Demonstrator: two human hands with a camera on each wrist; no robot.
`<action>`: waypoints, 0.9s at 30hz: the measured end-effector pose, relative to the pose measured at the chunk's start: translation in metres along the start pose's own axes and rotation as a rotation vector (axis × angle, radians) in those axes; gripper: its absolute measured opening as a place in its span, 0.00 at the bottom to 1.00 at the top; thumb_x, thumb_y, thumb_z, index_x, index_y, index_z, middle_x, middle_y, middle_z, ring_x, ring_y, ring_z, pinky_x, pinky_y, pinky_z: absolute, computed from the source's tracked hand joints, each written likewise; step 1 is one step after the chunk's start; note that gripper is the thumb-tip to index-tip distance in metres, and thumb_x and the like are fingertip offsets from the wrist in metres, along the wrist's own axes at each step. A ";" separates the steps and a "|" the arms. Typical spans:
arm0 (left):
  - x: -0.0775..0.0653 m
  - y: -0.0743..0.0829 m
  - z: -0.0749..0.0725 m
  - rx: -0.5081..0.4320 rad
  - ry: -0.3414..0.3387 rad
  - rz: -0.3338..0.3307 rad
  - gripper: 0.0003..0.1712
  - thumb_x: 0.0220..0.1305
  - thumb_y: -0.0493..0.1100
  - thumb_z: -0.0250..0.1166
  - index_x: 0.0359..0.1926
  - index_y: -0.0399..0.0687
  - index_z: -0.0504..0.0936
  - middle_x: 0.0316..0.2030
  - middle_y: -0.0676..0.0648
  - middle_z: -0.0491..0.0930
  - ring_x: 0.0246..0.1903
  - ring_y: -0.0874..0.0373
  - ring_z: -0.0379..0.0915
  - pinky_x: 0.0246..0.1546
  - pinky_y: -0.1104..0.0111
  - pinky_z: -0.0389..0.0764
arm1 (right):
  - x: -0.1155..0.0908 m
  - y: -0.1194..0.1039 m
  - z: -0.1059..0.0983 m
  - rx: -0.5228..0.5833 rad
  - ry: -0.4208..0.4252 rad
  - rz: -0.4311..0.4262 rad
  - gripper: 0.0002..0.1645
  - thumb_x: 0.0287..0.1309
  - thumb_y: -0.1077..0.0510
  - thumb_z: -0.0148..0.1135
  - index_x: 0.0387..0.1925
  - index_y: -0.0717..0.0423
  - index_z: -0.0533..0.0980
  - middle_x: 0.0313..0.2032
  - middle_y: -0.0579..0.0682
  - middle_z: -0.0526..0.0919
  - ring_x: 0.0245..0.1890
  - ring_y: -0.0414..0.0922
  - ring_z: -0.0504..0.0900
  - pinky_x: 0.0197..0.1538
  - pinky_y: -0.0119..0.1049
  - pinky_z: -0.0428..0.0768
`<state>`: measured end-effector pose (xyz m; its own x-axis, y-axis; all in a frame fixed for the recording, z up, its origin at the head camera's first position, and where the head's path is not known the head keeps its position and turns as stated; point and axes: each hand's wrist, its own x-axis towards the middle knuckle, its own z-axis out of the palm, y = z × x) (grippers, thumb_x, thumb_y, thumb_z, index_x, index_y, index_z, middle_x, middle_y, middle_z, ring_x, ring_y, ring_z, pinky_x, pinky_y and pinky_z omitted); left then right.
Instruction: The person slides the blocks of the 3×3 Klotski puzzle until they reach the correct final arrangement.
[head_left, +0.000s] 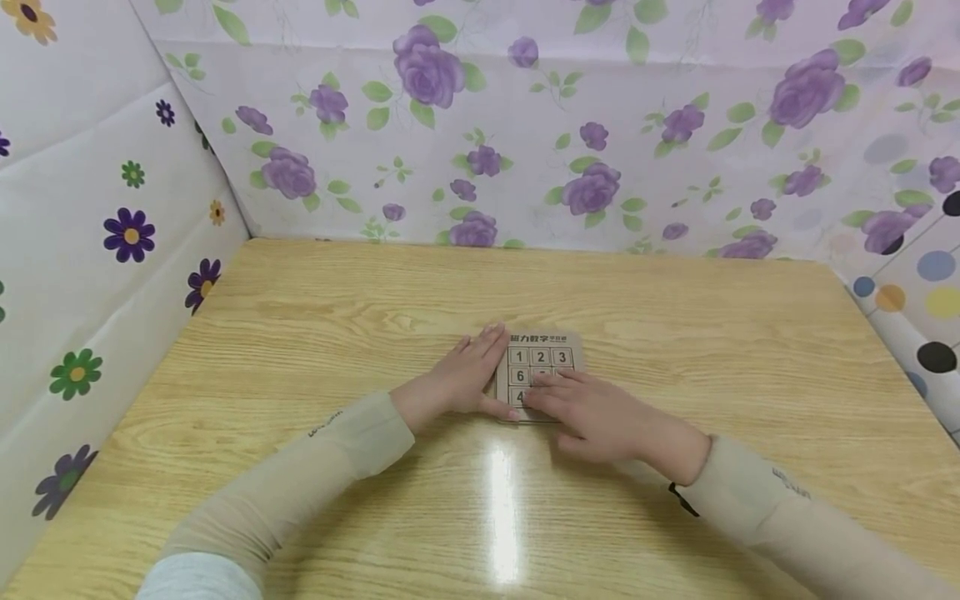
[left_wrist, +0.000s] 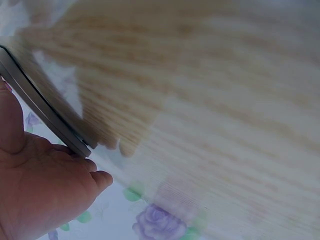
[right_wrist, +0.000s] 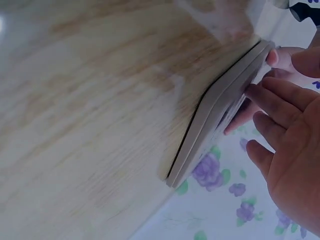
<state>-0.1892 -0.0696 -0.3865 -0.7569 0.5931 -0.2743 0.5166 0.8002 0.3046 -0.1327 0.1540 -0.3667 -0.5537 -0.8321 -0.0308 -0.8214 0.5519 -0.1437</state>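
Observation:
A flat number slide puzzle (head_left: 546,340) lies on the table, with printed characters along its top edge. Tiles 1, 2, 3, 6 and 4 can be read; fingers cover the lower right tiles. My left hand (head_left: 468,375) holds the board's left side, fingers along that edge and thumb at the near edge. In the left wrist view, the left hand (left_wrist: 45,190) lies against the rim of the puzzle (left_wrist: 47,112). My right hand (head_left: 607,417) reaches over the board from the right, fingertips on the tiles. The right wrist view shows the right hand's (right_wrist: 295,150) fingers extended over the face.
The wood-grain table (head_left: 360,292) reflects a bright light strip near its front. A purple-flowered sheet (head_left: 480,125) hangs behind it. Other patterned sheets stand at the left (head_left: 97,250) and right.

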 end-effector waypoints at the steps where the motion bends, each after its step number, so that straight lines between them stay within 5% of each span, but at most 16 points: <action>1: 0.000 0.000 0.000 0.000 0.002 0.000 0.71 0.47 0.72 0.65 0.74 0.38 0.36 0.75 0.42 0.32 0.74 0.51 0.28 0.74 0.55 0.37 | 0.000 0.000 0.000 0.003 0.002 -0.001 0.33 0.56 0.55 0.56 0.62 0.64 0.68 0.63 0.59 0.71 0.67 0.55 0.65 0.70 0.53 0.60; 11: -0.001 0.002 -0.001 0.004 0.001 0.002 0.70 0.48 0.72 0.65 0.74 0.38 0.36 0.75 0.41 0.32 0.74 0.51 0.28 0.74 0.55 0.37 | -0.019 0.010 0.003 0.096 -0.013 0.049 0.35 0.57 0.57 0.55 0.65 0.64 0.65 0.65 0.60 0.69 0.67 0.56 0.64 0.70 0.55 0.59; 27: -0.001 0.001 -0.001 -0.003 -0.005 0.006 0.70 0.48 0.71 0.65 0.74 0.38 0.35 0.75 0.41 0.32 0.74 0.51 0.27 0.74 0.55 0.37 | -0.032 0.018 -0.002 0.087 -0.005 0.074 0.34 0.56 0.59 0.56 0.65 0.62 0.66 0.64 0.62 0.69 0.66 0.58 0.66 0.68 0.56 0.61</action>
<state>-0.1881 -0.0694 -0.3844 -0.7518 0.5985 -0.2767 0.5202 0.7962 0.3089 -0.1299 0.1911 -0.3663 -0.6117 -0.7895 -0.0497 -0.7631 0.6055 -0.2261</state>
